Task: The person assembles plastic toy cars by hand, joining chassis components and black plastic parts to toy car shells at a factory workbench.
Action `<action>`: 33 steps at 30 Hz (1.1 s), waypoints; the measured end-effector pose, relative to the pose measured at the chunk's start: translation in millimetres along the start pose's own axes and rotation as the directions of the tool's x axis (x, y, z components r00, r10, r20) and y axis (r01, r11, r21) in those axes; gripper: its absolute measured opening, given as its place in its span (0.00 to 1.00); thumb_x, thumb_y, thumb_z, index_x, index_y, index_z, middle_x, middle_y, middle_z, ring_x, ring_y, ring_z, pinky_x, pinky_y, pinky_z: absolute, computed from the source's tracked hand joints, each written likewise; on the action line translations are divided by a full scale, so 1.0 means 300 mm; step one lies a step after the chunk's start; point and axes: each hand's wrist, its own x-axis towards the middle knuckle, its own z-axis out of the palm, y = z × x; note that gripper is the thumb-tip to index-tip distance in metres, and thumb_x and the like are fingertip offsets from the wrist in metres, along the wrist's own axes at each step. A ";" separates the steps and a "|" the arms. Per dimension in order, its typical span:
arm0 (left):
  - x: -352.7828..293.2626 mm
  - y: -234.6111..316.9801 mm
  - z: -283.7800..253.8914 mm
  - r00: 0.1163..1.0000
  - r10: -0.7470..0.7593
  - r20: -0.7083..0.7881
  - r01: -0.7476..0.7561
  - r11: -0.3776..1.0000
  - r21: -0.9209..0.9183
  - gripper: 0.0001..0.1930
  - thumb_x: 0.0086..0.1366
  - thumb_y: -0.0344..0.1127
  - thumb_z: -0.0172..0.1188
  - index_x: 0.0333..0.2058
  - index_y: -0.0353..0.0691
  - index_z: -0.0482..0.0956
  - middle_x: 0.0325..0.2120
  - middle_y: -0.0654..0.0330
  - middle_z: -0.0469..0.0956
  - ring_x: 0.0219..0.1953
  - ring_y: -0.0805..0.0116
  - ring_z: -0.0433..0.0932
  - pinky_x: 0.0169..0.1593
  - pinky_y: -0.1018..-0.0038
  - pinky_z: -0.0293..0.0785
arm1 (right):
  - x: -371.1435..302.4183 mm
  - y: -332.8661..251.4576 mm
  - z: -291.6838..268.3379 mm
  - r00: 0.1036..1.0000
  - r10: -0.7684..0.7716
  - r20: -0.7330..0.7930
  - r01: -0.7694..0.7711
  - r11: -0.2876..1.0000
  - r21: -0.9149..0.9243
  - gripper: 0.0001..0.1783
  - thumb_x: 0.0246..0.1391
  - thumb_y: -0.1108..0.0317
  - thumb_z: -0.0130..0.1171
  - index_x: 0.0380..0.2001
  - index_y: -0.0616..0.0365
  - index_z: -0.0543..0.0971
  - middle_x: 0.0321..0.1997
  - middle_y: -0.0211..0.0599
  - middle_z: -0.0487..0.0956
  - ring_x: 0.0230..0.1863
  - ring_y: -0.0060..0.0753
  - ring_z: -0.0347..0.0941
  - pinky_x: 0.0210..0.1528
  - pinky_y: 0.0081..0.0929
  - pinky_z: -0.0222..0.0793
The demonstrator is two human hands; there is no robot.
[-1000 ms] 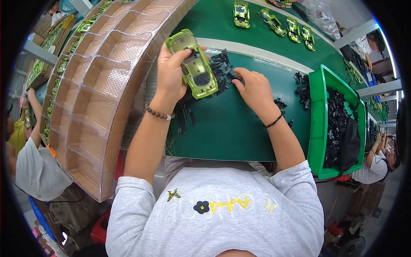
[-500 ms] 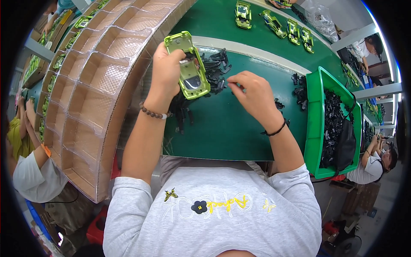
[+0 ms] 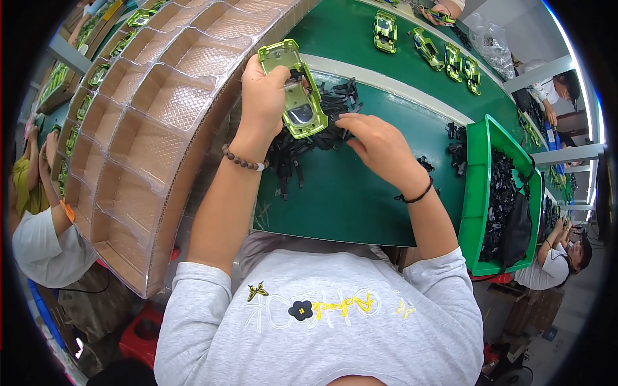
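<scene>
My left hand [image 3: 262,96] grips a lime-green toy car body shell [image 3: 297,114] by its left side, thumb over the top. The shell is tilted, with its see-through window parts showing. Beneath and beside it lies a loose pile of small black plastic parts [image 3: 293,157] on the green table. At the pile's right edge is my right hand [image 3: 383,145], palm down, its fingers bent together toward the thumb. Dark parts lie at the fingertips; what they hold, if anything, cannot be made out.
A divided cardboard tray [image 3: 141,151] with clear liners stands at my left. On my right is a green bin [image 3: 473,193] of black parts. Several green car bodies [image 3: 385,32] sit on the belt beyond a pale rail [image 3: 393,83]. Other people work on both sides.
My right hand's fingertips have come down to the edge of the black parts, and its thumb and fingers are slightly farther apart. The left hand still holds the shell. The whole view has shifted a little.
</scene>
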 end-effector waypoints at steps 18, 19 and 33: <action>-0.056 -0.036 0.066 0.992 -0.066 0.107 0.058 0.996 0.074 0.14 0.56 0.20 0.43 0.42 0.35 0.66 0.32 0.52 0.77 0.28 0.66 0.77 0.31 0.71 0.76 | -0.040 0.066 0.000 0.992 0.124 0.030 -0.127 0.922 0.365 0.09 0.48 0.76 0.59 0.35 0.58 0.80 0.33 0.33 0.77 0.33 0.30 0.75 0.36 0.24 0.72; -0.059 -0.034 0.066 0.990 -0.070 0.122 0.061 0.995 0.073 0.14 0.56 0.20 0.43 0.43 0.35 0.66 0.32 0.52 0.77 0.28 0.66 0.77 0.31 0.71 0.76 | -0.046 0.071 0.000 0.961 0.240 0.134 -0.275 0.825 0.494 0.10 0.50 0.76 0.59 0.38 0.60 0.79 0.34 0.34 0.78 0.33 0.26 0.76 0.36 0.22 0.72; -0.102 -0.043 0.092 0.976 -0.150 0.159 0.131 0.984 0.124 0.17 0.55 0.20 0.42 0.45 0.36 0.65 0.34 0.51 0.76 0.29 0.66 0.76 0.32 0.69 0.77 | -0.090 0.171 -0.017 0.906 0.355 -0.229 -0.342 0.935 0.096 0.06 0.47 0.75 0.56 0.30 0.58 0.80 0.30 0.35 0.79 0.31 0.37 0.74 0.35 0.28 0.72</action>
